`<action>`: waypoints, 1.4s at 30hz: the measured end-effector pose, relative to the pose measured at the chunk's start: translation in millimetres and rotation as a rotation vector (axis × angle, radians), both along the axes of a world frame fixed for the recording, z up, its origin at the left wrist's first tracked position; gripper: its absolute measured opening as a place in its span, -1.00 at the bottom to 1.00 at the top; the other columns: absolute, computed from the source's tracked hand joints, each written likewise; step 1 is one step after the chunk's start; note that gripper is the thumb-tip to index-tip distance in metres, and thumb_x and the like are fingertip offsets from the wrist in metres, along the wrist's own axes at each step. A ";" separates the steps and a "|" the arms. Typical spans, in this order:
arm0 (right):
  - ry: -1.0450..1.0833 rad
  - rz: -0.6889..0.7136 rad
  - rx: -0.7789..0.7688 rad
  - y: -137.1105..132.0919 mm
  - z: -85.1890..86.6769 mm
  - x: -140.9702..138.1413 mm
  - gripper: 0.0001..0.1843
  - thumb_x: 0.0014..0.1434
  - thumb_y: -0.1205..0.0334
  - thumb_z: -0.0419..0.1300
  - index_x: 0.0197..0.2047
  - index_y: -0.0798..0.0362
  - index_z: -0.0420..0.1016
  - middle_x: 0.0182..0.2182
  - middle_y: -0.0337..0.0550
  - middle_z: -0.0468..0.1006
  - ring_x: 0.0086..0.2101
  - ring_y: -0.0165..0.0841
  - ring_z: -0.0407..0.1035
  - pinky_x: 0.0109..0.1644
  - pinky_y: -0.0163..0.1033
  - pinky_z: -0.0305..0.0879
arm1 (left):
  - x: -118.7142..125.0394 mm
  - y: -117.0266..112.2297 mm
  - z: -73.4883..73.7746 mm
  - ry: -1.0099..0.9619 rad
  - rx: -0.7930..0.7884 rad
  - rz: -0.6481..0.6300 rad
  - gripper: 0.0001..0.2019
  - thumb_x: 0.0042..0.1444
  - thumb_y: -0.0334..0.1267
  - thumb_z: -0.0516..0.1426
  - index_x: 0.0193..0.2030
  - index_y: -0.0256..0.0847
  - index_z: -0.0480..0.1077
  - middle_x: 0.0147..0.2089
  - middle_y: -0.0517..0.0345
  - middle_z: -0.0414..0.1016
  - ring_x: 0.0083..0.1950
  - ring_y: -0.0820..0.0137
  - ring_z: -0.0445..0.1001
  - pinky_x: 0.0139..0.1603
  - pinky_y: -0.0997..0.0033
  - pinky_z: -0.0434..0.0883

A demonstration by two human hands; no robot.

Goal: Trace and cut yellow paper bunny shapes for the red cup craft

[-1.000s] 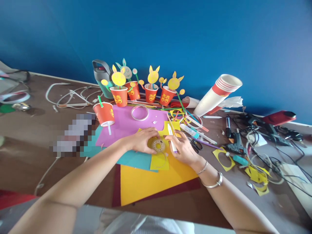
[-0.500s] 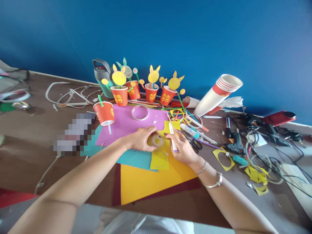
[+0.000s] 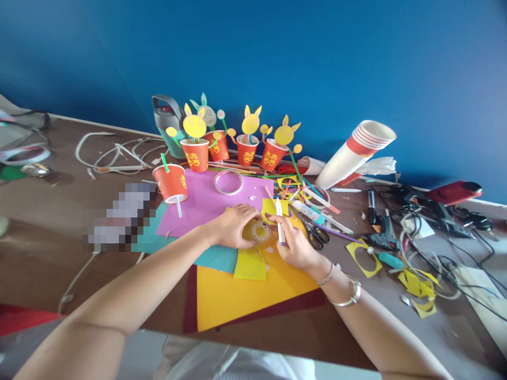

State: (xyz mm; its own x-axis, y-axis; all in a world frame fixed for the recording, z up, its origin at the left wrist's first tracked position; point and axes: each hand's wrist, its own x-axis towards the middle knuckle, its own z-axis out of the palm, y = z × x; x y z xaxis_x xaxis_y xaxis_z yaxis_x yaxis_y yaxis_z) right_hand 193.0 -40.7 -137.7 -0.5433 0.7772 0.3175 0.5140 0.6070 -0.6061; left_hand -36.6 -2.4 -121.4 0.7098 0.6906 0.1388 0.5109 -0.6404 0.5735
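My left hand [image 3: 234,226] curves its fingers and thumb around a small roll of clear tape [image 3: 261,230], which lies flat over yellow paper. Beside it, my right hand [image 3: 296,244] grips a white marker [image 3: 279,214] with a purple end, held upright. A thin peach stick [image 3: 270,195] points up past those fingers; whether the hand holds it I cannot tell. Below the left hand lies a yellow paper square [image 3: 250,265] with a faint circle on it. Orange [image 3: 233,303], teal [image 3: 214,257] and purple sheets [image 3: 202,198] are layered underneath.
Red paper cups [image 3: 196,158] with yellow rabbit faces stand along the back, near a grey flask [image 3: 166,119]. A cup stack [image 3: 356,153] leans at right. Scissors [image 3: 318,237], glue guns [image 3: 382,232] and cables crowd the right side. A silver ring [image 3: 228,182] lies on purple paper.
The tape roll has shifted slightly right and down. The yellow square with the circle has slid left and down. My right hand has moved slightly down, still holding the marker.
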 end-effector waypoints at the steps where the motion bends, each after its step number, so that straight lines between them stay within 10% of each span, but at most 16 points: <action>1: 0.009 -0.006 -0.008 -0.1 -0.4 0.0 -0.28 -0.08 0.60 -0.01 0.19 0.05 0.16 0.07 0.12 0.50 -0.14 -0.14 0.53 -0.08 -0.03 0.49 | 0.2 -0.3 0.0 0.007 0.000 0.001 -0.53 -0.11 -0.13 0.30 -0.07 -0.17 0.29 -0.05 -0.01 0.47 0.01 0.12 0.46 0.07 0.14 0.34; 42: -0.023 -0.043 0.145 2.0 -2.8 -0.1 -0.29 -0.08 0.60 0.01 0.17 0.02 0.19 0.07 0.03 0.50 0.04 -0.12 0.42 0.10 0.05 0.39 | 2.1 -0.9 -4.4 0.082 0.029 -0.009 -0.58 0.04 -0.05 0.25 -0.01 -0.16 0.35 0.03 0.02 0.43 0.12 0.17 0.41 0.12 0.20 0.35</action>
State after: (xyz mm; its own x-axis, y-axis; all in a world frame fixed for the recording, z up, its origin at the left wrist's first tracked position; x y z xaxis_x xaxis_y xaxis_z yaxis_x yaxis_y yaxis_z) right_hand 192.9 -38.7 -140.5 -0.5187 0.7467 0.4164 0.5542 0.6645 -0.5013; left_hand -34.5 -3.3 -125.7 0.7257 0.6808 0.0996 0.5496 -0.6607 0.5113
